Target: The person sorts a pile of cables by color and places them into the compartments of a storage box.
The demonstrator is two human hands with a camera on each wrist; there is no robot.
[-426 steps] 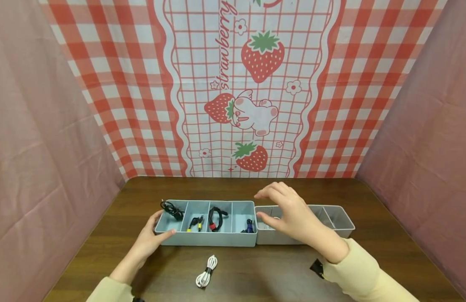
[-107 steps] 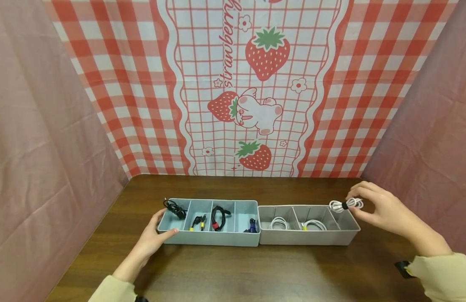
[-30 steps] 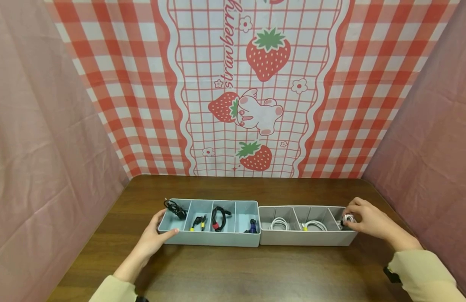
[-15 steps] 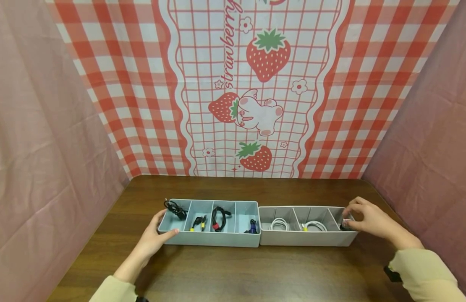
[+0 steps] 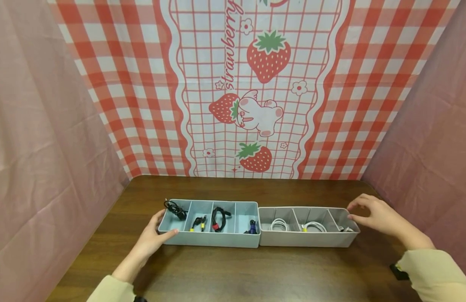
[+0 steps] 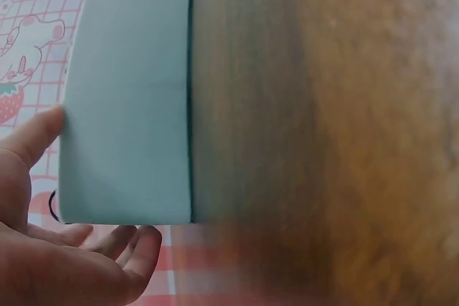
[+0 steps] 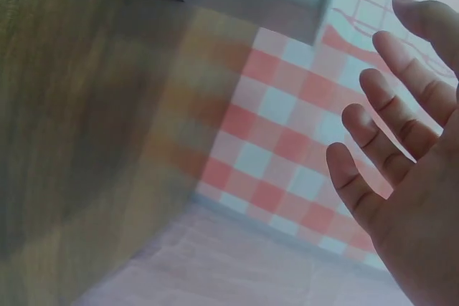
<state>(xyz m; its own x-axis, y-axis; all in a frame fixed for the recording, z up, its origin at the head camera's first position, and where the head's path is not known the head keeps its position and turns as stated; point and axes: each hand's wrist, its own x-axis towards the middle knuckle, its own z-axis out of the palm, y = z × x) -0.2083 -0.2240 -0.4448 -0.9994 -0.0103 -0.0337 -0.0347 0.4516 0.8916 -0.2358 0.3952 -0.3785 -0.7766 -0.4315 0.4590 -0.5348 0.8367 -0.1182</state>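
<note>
My left hand [image 5: 150, 235] holds the left end of a light-blue divided box [image 5: 210, 240], thumb on its front rim and fingers at the end wall. In the left wrist view the thumb [image 6: 41, 132] touches the rim. My right hand [image 5: 378, 218] is just off the right end of a grey divided box [image 5: 306, 240], with nothing in it; the right wrist view shows its fingers [image 7: 380, 134] spread and loosely bent. Low in that box's rightmost compartment lies a bundled white cable [image 5: 345, 229], mostly hidden by the front wall.
Both boxes stand end to end on a brown wooden table [image 5: 233, 272]. Blue compartments hold black cables [image 5: 219, 220], some yellow-tipped, and a purple-tied cable [image 5: 252, 227]. Coiled white cables [image 5: 279, 224] lie in the grey box. A strawberry-print cloth [image 5: 255, 84] hangs behind; pink curtains flank the table.
The white cable went from the table front to over the grey box, then down into its rightmost compartment. My right hand has let it go and drawn back right. The left hand stayed put.
</note>
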